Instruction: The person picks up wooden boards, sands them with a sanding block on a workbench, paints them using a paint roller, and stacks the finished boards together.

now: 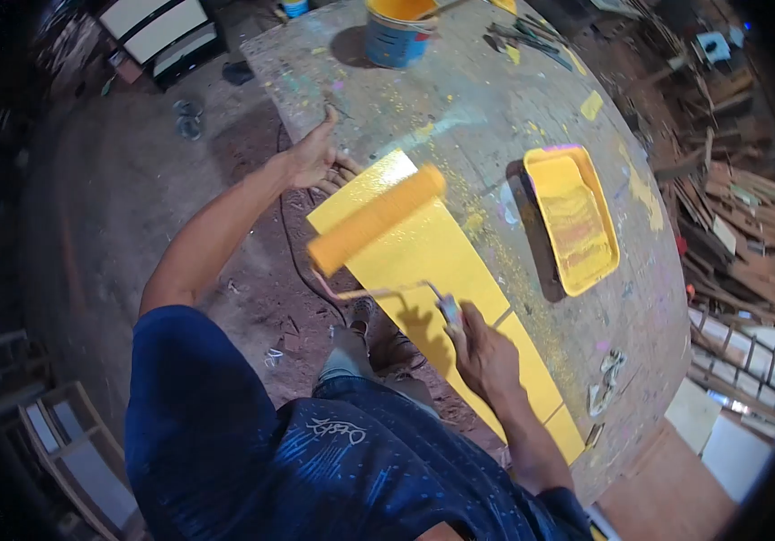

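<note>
A yellow-painted board (442, 257) lies along the near edge of the paint-spotted table, its far end shiny with paint. My right hand (488, 356) is wrapped round the handle of a paint roller (377, 219). The roller's yellow sleeve lies across the board toward its far end; whether it presses on the surface I cannot tell. At the board's far left corner is my left hand (317, 160), thumb stretched out and fingers apart, the fingertips at or under the board's edge. Thin dark lines cross the board nearer my body.
A yellow paint tray (572, 221) sits to the right on the table (487, 117). A blue paint bucket (395, 41) stands at the far end, near dark tools (532, 41). A crumpled rag (606, 383) lies at the right. Scrap wood (730, 234) is piled beyond the table.
</note>
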{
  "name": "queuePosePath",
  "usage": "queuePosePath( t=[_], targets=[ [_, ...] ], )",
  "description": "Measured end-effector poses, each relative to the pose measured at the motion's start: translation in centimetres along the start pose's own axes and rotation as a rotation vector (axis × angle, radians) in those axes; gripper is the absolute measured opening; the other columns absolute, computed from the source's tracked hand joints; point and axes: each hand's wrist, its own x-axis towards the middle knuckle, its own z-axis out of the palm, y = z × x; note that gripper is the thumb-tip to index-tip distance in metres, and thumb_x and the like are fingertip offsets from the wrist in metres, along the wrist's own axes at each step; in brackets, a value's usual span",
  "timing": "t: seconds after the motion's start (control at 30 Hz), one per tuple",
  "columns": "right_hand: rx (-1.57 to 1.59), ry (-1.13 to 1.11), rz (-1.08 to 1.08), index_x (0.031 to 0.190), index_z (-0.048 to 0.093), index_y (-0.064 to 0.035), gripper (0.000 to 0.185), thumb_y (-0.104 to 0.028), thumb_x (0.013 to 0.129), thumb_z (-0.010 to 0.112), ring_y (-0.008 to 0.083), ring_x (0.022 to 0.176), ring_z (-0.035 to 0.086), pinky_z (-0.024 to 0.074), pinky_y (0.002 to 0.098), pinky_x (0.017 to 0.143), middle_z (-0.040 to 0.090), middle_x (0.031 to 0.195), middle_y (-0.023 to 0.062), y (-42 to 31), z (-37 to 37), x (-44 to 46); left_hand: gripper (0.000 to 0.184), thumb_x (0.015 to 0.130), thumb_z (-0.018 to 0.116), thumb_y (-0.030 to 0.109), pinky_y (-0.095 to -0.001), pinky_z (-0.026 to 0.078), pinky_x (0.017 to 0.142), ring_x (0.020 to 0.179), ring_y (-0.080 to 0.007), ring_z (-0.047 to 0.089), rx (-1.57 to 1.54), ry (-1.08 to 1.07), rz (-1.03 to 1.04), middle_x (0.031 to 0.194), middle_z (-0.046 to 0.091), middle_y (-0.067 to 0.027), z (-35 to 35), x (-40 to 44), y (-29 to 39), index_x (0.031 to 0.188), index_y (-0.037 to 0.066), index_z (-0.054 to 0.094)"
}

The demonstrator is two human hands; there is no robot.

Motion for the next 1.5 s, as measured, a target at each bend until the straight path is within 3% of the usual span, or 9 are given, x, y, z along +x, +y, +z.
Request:
queuePosePath(
  t=[0.17, 0.27, 0.5, 0.7, 0.87, 0.93, 1.07, 1.2, 1.5],
  targets=[
    [0.019, 0.095, -0.092, 0.129, 0.046, -0.0144, 0.041, -0.039, 0.096, 0.052, 0.0422, 0.066, 0.063, 0.049, 0.0532, 0.057, 0.064, 0.075, 0.0185, -1.1, 0.7, 3.9, 0.126, 0.064, 0.022, 0.101, -0.038, 0.055, 0.078, 0.08, -0.0196, 0.064, -0.069, 0.232, 0.045, 0.086, 0.064, -0.0104, 4.1, 0.1, 0.0, 0.111, -0.008, 0.063],
    [0.079, -0.027, -0.025, 0.128, 0.047, -0.0154, 0.04, -0.037, 0.095, 0.053, 0.0402, 0.067, 0.064, 0.0491, 0.0525, 0.057, 0.063, 0.074, 0.0171, -0.2, -0.9, 1.5, 0.118, 0.069, 0.024, 0.098, -0.0351, 0.057, 0.074, 0.079, -0.0188, 0.066, 0.215, 0.1, 0.002, 0.086, 0.066, -0.0093, 3.0, -1.4, 1.3, 0.109, -0.005, 0.064],
    [-0.061, -0.075, 0.139, 0.128, 0.051, -0.0177, 0.04, -0.038, 0.094, 0.057, 0.0382, 0.072, 0.066, 0.0513, 0.0492, 0.062, 0.066, 0.08, 0.014, 13.2, -2.4, -11.4, 0.108, 0.075, 0.024, 0.094, -0.0252, 0.055, 0.059, 0.061, -0.0124, 0.06, 0.307, 0.361, 0.055, 0.076, 0.064, -0.0048, 6.1, -0.9, 0.5, 0.103, -0.002, 0.065],
    [-0.104, -0.147, 0.287, 0.125, 0.054, -0.0184, 0.039, -0.035, 0.09, 0.058, 0.0408, 0.073, 0.064, 0.0485, 0.052, 0.065, 0.065, 0.079, 0.0173, 24.9, -3.3, -25.2, 0.107, 0.074, 0.024, 0.095, -0.0247, 0.039, 0.046, 0.053, -0.0093, 0.048, 0.35, 0.455, 0.01, 0.065, 0.051, 0.0015, 7.7, -0.6, 0.6, 0.1, 0.0, 0.063],
    [-0.206, -0.224, 0.414, 0.128, 0.053, -0.0177, 0.042, -0.033, 0.089, 0.059, 0.0396, 0.08, 0.065, 0.0507, 0.0485, 0.07, 0.067, 0.088, 0.0166, 34.1, -2.7, -35.7, 0.09, 0.074, 0.026, 0.095, -0.0254, 0.028, 0.042, 0.047, -0.0116, 0.039, 0.452, 0.82, 0.11, 0.06, 0.042, 0.0032, 7.6, 0.7, -0.2, 0.083, 0.009, 0.052],
    [-0.202, -0.281, 0.507, 0.127, 0.053, -0.0199, 0.041, -0.032, 0.089, 0.058, 0.0392, 0.08, 0.065, 0.0501, 0.0489, 0.07, 0.067, 0.087, 0.0162, 37.4, -2.4, -39.8, 0.103, 0.071, 0.027, 0.097, -0.0248, 0.028, 0.044, 0.049, -0.0116, 0.039, 0.457, 0.85, 0.091, 0.062, 0.043, 0.0032, 1.8, 1.1, 1.6, 0.093, 0.002, 0.062],
    [-0.227, -0.264, 0.568, 0.127, 0.054, -0.024, 0.04, -0.031, 0.088, 0.057, 0.0382, 0.08, 0.065, 0.0494, 0.0492, 0.069, 0.067, 0.087, 0.0155, 43.6, -1.5, -47.2, 0.106, 0.07, 0.026, 0.098, -0.0234, 0.026, 0.048, 0.048, -0.0085, 0.034, 0.626, 0.919, 0.161, 0.056, 0.04, 0.0056, 8.9, -0.6, 0.9, 0.09, 0.002, 0.066],
    [-0.335, -0.281, 0.561, 0.126, 0.056, -0.0206, 0.041, -0.029, 0.085, 0.06, 0.0387, 0.075, 0.065, 0.0499, 0.0493, 0.067, 0.067, 0.08, 0.0161, 48.7, -1.6, -54.3, 0.091, 0.069, 0.026, 0.099, -0.0256, 0.021, 0.044, 0.044, -0.0087, 0.026, 0.65, 1.009, 0.133, 0.047, 0.03, 0.0071, 11.6, -0.9, 0.8, 0.061, 0.011, 0.049],
    [-0.503, -0.195, 0.767, 0.091, 0.067, -0.0105, 0.026, -0.035, 0.088, 0.058, 0.0416, 0.072, 0.062, 0.0472, 0.0512, 0.062, 0.065, 0.076, 0.0173, 53.5, -5.5, -64.0, 0.083, 0.071, 0.027, 0.098, -0.0292, 0.013, 0.041, 0.042, -0.0091, 0.02, 0.684, 1.07, 0.313, 0.048, 0.022, 0.0076, 12.7, -3.6, -0.4, 0.053, 0.017, 0.031]
  ],
)
